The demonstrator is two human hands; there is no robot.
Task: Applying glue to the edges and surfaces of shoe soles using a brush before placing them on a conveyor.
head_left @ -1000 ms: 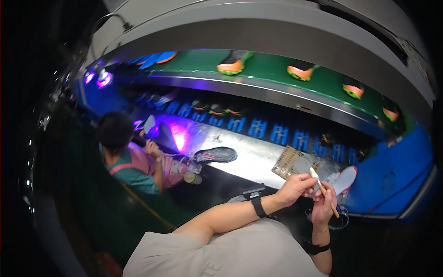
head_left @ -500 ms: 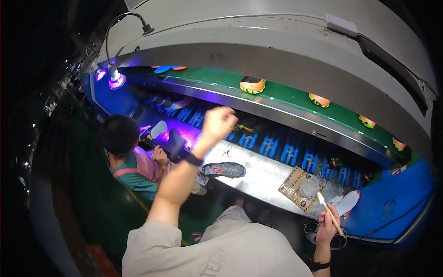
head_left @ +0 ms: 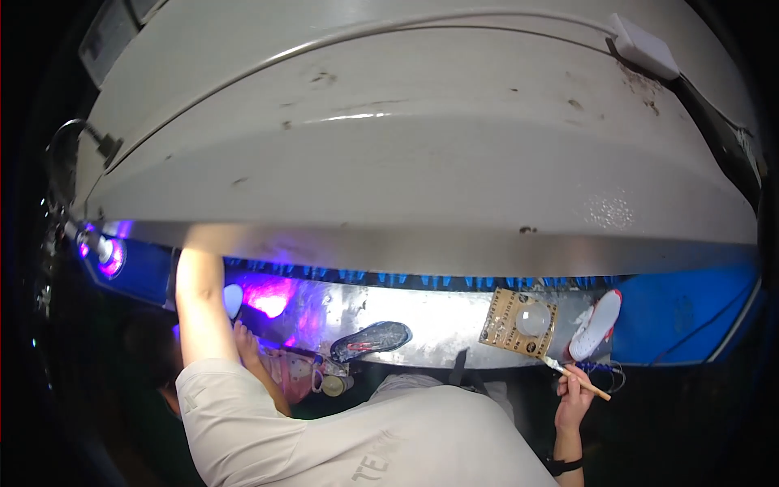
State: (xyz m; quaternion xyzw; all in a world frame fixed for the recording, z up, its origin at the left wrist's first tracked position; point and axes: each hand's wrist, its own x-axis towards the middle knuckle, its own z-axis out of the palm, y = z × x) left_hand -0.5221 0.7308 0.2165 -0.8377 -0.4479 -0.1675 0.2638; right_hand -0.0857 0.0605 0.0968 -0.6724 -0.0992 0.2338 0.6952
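Note:
My right hand (head_left: pixel 572 399) is at the lower right, closed around a small brush (head_left: pixel 586 382) with a wooden handle, just off the front edge of the shiny metal bench (head_left: pixel 438 325). My left forearm (head_left: pixel 199 300) stretches up at the left, and its hand is hidden behind the big grey hood (head_left: pixel 422 162). A dark shoe sole (head_left: pixel 372 341) lies on the bench between my arms. Near my right hand are a brown card (head_left: pixel 501 325) carrying a round white dish (head_left: pixel 533 318) and a white shoe with red trim (head_left: pixel 595 325).
Another person's hand (head_left: pixel 243 337) works at the bench's left end, beside small pots (head_left: pixel 331 383). A purple lamp (head_left: pixel 109 256) glows at far left. A blue panel (head_left: pixel 690 316) closes off the right side. Blue racks (head_left: pixel 389 279) run behind the bench under the hood.
My left arm left the brush area, swung up and to the left, and its hand went out of sight behind the hood. The view tilted upward. My right hand kept the brush.

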